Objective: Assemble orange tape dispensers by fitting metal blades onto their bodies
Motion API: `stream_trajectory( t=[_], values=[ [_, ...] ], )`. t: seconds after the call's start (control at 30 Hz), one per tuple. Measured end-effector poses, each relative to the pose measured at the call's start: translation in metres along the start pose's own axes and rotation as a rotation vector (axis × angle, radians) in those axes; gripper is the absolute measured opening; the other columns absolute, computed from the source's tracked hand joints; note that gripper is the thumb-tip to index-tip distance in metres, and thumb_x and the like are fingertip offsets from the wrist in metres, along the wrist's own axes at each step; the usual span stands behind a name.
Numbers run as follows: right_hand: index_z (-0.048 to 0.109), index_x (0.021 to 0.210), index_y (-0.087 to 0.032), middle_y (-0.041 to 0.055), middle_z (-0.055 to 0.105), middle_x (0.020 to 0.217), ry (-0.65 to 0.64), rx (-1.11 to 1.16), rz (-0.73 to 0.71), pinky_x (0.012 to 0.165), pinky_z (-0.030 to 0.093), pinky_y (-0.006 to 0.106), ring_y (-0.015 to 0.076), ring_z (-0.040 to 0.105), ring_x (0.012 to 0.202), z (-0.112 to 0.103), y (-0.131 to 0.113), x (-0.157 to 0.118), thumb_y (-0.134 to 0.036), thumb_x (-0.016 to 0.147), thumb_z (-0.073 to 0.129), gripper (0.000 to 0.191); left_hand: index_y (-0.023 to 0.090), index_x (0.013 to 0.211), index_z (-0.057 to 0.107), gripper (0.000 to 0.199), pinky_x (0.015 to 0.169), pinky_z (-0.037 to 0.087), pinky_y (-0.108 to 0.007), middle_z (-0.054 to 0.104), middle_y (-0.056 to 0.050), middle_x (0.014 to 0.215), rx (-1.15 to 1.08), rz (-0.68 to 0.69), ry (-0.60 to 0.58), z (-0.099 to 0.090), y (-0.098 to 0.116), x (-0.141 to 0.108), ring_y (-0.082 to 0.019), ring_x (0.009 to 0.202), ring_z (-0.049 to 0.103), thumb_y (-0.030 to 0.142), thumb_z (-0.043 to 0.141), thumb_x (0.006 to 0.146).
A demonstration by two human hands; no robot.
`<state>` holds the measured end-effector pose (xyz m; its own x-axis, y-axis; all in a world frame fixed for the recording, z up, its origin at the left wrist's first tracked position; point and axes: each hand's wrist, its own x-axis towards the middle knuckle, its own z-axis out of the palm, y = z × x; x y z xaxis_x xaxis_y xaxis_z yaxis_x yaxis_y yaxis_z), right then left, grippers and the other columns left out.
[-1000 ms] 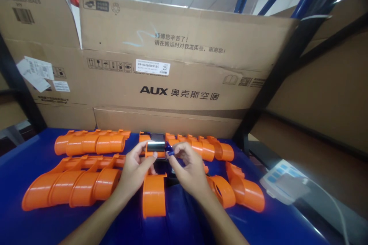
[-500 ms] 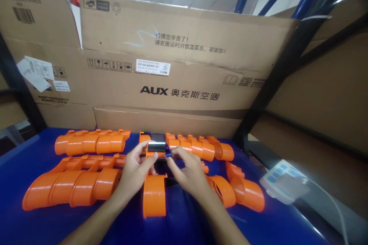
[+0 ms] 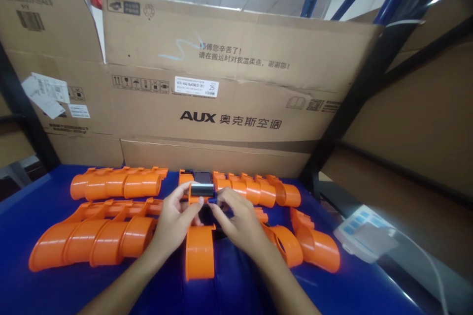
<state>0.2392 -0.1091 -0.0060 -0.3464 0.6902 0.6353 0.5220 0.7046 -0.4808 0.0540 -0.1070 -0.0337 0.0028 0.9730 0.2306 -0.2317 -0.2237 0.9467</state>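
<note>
An orange tape dispenser (image 3: 200, 256) is held up in front of me, its round part hanging down. At its top sits a black piece (image 3: 202, 190) with a pale serrated edge. My left hand (image 3: 178, 211) is closed around the dispenser's upper left end, thumb pressed on the orange front below the black piece. My right hand (image 3: 234, 214) pinches a small dark blue plastic piece (image 3: 212, 201) against the right end of the dispenser's top. The fingertips partly cover this blue piece.
Several orange dispenser bodies stand in rows on the blue table (image 3: 148, 290), at left (image 3: 107, 241) and at right (image 3: 251, 189). A dark box-like object (image 3: 203, 177) lies behind my hands. A large cardboard sheet (image 3: 229, 74) closes the back. At right is a white device (image 3: 364, 234) with a cable.
The blue piece has moved down and left, closer to the front of the dispenser, along with my right fingertips. The dispenser has shifted slightly right.
</note>
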Motion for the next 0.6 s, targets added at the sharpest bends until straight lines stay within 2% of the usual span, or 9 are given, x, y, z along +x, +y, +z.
stream_trajectory(
  t=[0.13, 0.23, 0.37, 0.43, 0.5, 0.6],
  values=[
    [0.055, 0.084, -0.023, 0.0040, 0.063, 0.083, -0.035, 0.028, 0.026, 0.070, 0.045, 0.032, 0.0204, 0.058, 0.077, -0.003, -0.004, 0.001, -0.030, 0.100, 0.056, 0.017, 0.019, 0.120, 0.066, 0.047, 0.053, 0.054, -0.027, 0.070, 0.000, 0.074, -0.026, 0.007, 0.009, 0.001, 0.004, 0.001, -0.014, 0.049, 0.062, 0.037, 0.081, 0.079],
    [0.055, 0.085, -0.023, 0.0032, 0.062, 0.083, -0.006, 0.154, 0.078, 0.072, 0.047, 0.032, 0.0198, 0.059, 0.077, -0.005, -0.009, 0.002, -0.036, 0.099, 0.058, 0.019, 0.017, 0.118, 0.067, 0.046, 0.051, 0.051, -0.024, 0.071, -0.002, 0.080, -0.101, -0.040, -0.025, 0.002, 0.011, 0.002, -0.011, 0.047, 0.059, 0.037, 0.081, 0.079],
    [0.054, 0.095, -0.025, 0.0025, 0.063, 0.087, 0.135, 0.458, 0.242, 0.078, 0.052, 0.032, 0.0203, 0.064, 0.083, -0.006, -0.014, 0.003, -0.045, 0.103, 0.049, 0.022, 0.020, 0.140, 0.056, 0.069, 0.053, 0.054, -0.025, 0.069, -0.001, 0.071, -0.217, -0.198, -0.134, 0.001, 0.015, 0.002, -0.014, 0.050, 0.064, 0.036, 0.082, 0.078],
    [0.055, 0.110, -0.027, 0.0021, 0.065, 0.090, 0.094, 0.540, 0.311, 0.079, 0.053, 0.033, 0.0213, 0.066, 0.087, -0.007, -0.014, 0.003, -0.047, 0.102, 0.048, 0.023, 0.025, 0.149, 0.047, 0.081, 0.058, 0.059, -0.031, 0.070, -0.002, 0.075, -0.276, -0.288, -0.207, 0.001, 0.014, 0.000, -0.019, 0.058, 0.071, 0.034, 0.084, 0.077],
    [0.054, 0.121, -0.029, 0.0024, 0.067, 0.092, -0.013, 0.602, 0.339, 0.080, 0.054, 0.034, 0.0226, 0.067, 0.090, -0.009, -0.012, 0.003, -0.049, 0.101, 0.051, 0.029, 0.028, 0.152, 0.043, 0.085, 0.063, 0.062, -0.036, 0.072, -0.003, 0.078, -0.328, -0.380, -0.282, 0.001, 0.012, -0.002, -0.023, 0.064, 0.075, 0.033, 0.084, 0.077],
    [0.053, 0.118, -0.027, 0.0036, 0.067, 0.094, -0.109, 0.702, 0.356, 0.080, 0.054, 0.035, 0.0232, 0.067, 0.089, -0.011, -0.008, 0.004, -0.051, 0.099, 0.052, 0.031, 0.028, 0.149, 0.047, 0.078, 0.068, 0.063, -0.039, 0.074, -0.007, 0.082, -0.360, -0.446, -0.375, 0.003, 0.010, -0.005, -0.025, 0.067, 0.077, 0.031, 0.082, 0.080]
  ],
)
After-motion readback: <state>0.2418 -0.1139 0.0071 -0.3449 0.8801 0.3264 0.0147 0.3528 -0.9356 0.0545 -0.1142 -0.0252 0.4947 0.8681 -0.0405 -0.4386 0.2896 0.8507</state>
